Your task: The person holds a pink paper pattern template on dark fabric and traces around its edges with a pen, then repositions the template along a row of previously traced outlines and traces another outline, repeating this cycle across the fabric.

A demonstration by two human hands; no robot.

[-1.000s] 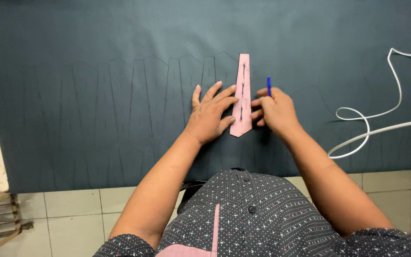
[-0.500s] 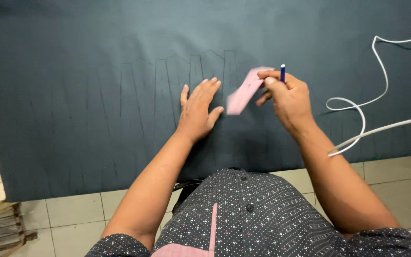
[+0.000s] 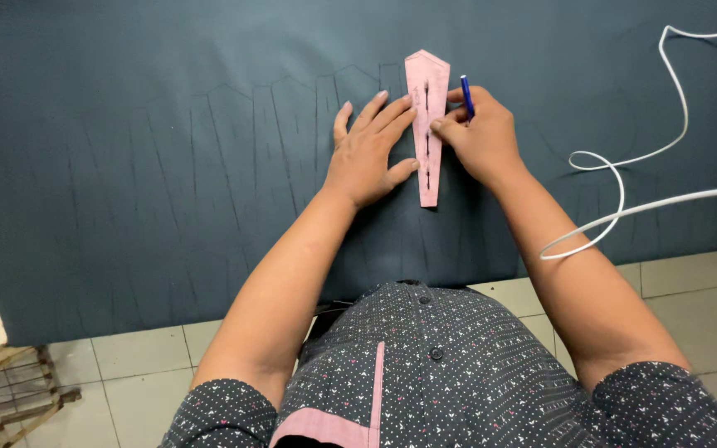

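Note:
A long pink paper template [image 3: 427, 99] with a pointed top lies flat on dark teal fabric [image 3: 168, 149]. My left hand [image 3: 369, 153] rests flat beside it, fingertips pressing its left edge. My right hand [image 3: 481, 139] grips a blue pen [image 3: 466, 94] just right of the template, thumb touching the template's right edge. Several traced outlines of the same shape run across the fabric to the left.
A white cable [image 3: 624, 174] loops over the fabric at the right. Pale floor tiles [image 3: 690, 274] show below the fabric's near edge. A wooden pallet [image 3: 10, 390] sits at the lower left.
The template, lifted and tilted half a second ago, now lies flat and upright again, one position to the right of before. My left hand has come back onto it.

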